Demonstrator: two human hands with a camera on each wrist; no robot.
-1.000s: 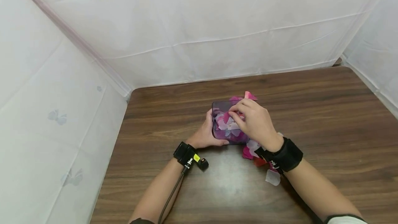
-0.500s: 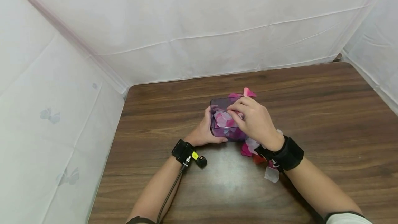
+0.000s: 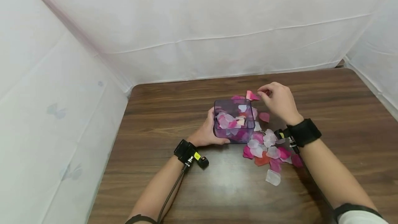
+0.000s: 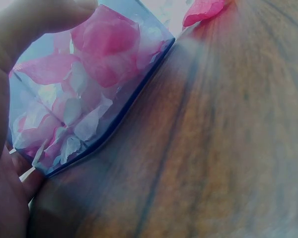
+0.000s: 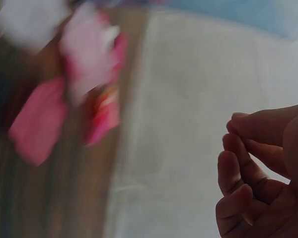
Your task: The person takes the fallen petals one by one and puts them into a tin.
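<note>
My left hand grips a clear purple plastic box by its left side, with the thumb along the near wall. Inside the box, pink and white artificial petals lie in a loose heap; the left wrist view shows them through the wall, below the thumb. Beyond the box's right far corner, my right hand is raised, thumb and index fingertips together. No object shows between those fingertips in the right wrist view, where the other fingers are curled.
A scatter of white, pink and red petals lies on the wooden table right of the box. A few pink petals sit behind it, and a single pink petal beside it. White sheeting encloses the table.
My right hand has moved from above the box to the right and away from me, uncovering the box's contents and the scattered petals. My left hand keeps its grip on the box.
</note>
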